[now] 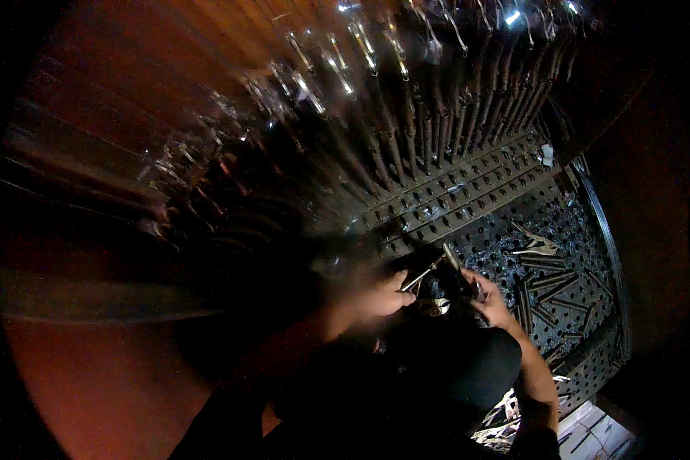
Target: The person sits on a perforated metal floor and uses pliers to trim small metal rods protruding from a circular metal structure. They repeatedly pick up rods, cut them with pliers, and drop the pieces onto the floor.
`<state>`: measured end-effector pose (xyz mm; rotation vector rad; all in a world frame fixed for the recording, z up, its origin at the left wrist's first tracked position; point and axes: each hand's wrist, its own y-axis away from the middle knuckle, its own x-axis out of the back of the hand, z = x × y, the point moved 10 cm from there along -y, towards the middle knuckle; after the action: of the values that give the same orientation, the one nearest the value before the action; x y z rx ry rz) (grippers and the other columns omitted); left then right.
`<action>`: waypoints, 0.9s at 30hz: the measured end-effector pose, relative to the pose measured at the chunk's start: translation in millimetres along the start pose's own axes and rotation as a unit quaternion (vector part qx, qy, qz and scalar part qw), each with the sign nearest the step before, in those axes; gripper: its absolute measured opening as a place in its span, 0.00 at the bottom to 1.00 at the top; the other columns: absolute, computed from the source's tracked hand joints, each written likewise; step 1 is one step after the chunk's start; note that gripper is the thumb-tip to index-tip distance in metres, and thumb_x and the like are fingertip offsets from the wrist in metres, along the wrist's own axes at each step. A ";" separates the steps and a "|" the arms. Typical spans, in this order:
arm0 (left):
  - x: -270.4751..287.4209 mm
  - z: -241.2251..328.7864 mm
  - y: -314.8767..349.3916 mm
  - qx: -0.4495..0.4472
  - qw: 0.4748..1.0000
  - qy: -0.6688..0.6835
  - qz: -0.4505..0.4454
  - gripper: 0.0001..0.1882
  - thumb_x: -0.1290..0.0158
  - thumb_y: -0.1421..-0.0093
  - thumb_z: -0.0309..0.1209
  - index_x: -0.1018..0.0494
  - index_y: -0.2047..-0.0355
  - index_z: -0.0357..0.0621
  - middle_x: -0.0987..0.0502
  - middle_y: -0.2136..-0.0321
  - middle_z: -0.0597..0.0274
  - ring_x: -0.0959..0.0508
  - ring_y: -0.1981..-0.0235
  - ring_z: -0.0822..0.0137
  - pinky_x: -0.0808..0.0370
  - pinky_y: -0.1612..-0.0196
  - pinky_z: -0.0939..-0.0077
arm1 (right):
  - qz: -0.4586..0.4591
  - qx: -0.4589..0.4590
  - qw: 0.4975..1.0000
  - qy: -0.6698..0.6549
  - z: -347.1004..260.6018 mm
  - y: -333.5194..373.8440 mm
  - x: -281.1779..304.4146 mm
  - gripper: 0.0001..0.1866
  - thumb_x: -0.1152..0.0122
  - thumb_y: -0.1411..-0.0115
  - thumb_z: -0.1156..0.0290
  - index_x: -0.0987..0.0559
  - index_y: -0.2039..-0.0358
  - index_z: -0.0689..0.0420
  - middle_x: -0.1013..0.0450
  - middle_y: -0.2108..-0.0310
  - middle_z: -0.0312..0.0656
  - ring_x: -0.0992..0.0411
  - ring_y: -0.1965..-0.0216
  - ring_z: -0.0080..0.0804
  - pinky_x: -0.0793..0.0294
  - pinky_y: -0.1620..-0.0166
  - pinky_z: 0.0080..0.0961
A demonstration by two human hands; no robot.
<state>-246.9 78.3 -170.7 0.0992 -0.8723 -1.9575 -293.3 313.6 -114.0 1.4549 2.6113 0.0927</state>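
Note:
In the middle of the view, close to my knees, my left hand (389,297) is closed around one end of a thin shiny metal rod (422,277), which slants up to the right. My right hand (489,300) curls around a dark tool with a rounded metal end (451,257); its kind is hard to make out in the shadow. The rod's far end comes close to that metal end, and I cannot tell whether they touch. Between my hands, lower down, lies a small bright curved metal piece (435,307). My left forearm is blurred.
A perforated metal plate (501,222) spreads beyond my hands. Locking pliers (540,244) and several dark cut tube pieces (552,287) lie on it at the right. Rows of upright tubes (437,130) stand at the back. A reddish curved wall (100,368) is at the left.

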 end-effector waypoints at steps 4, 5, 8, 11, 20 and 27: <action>15.9 -4.0 6.9 0.063 0.991 0.117 0.016 0.26 0.44 0.34 0.42 0.33 0.39 0.49 0.20 0.61 0.62 0.22 0.62 0.69 0.28 0.54 0.68 | 0.055 0.019 0.998 0.038 39.3 4.5 -23.3 0.32 0.36 0.41 0.77 0.30 0.36 0.57 0.28 0.41 0.46 0.29 0.42 0.36 0.32 0.39 0.30; 19.2 4.1 15.5 0.090 0.984 0.154 0.023 0.25 0.45 0.34 0.41 0.33 0.39 0.48 0.20 0.62 0.61 0.22 0.62 0.68 0.27 0.53 0.68 | 0.050 0.020 0.993 0.106 46.1 3.3 -25.4 0.30 0.35 0.41 0.73 0.28 0.37 0.57 0.27 0.42 0.48 0.28 0.43 0.40 0.31 0.38 0.32; 38.9 90.4 46.8 0.009 0.972 0.224 0.069 0.21 0.47 0.31 0.37 0.32 0.41 0.44 0.21 0.65 0.61 0.21 0.61 0.69 0.27 0.53 0.70 | 0.024 -0.083 0.924 0.372 117.6 8.8 -21.4 0.27 0.37 0.36 0.57 0.26 0.39 0.53 0.27 0.44 0.55 0.24 0.50 0.53 0.28 0.42 0.37; 47.7 128.8 43.7 -0.118 0.961 0.244 0.045 0.18 0.49 0.30 0.32 0.32 0.42 0.41 0.21 0.65 0.62 0.21 0.60 0.69 0.26 0.54 0.71 | 0.049 -0.152 0.922 0.354 215.4 11.6 -7.4 0.32 0.36 0.42 0.58 0.28 0.38 0.54 0.27 0.47 0.52 0.27 0.51 0.53 0.27 0.49 0.42; 78.6 185.8 68.7 -0.297 0.928 0.082 0.207 0.12 0.49 0.30 0.36 0.28 0.53 0.40 0.21 0.64 0.59 0.19 0.61 0.64 0.25 0.56 0.67 | -0.005 -0.058 0.992 0.111 24.4 -36.1 -17.4 0.18 0.38 0.34 0.63 0.21 0.48 0.57 0.24 0.47 0.41 0.27 0.46 0.35 0.30 0.41 0.32; 87.0 234.8 77.6 -0.406 0.795 -0.185 0.410 0.12 0.46 0.32 0.37 0.23 0.56 0.44 0.21 0.64 0.56 0.20 0.67 0.57 0.24 0.61 0.62 | -0.067 0.189 0.921 0.333 -239.0 -42.2 -87.0 0.49 0.26 0.47 0.65 0.46 0.31 0.63 0.43 0.33 0.56 0.45 0.30 0.53 0.44 0.30 0.40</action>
<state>-332.1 112.2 74.9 -1.0336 -0.1429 -1.3443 -322.3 222.0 125.3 1.5584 3.4348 0.0796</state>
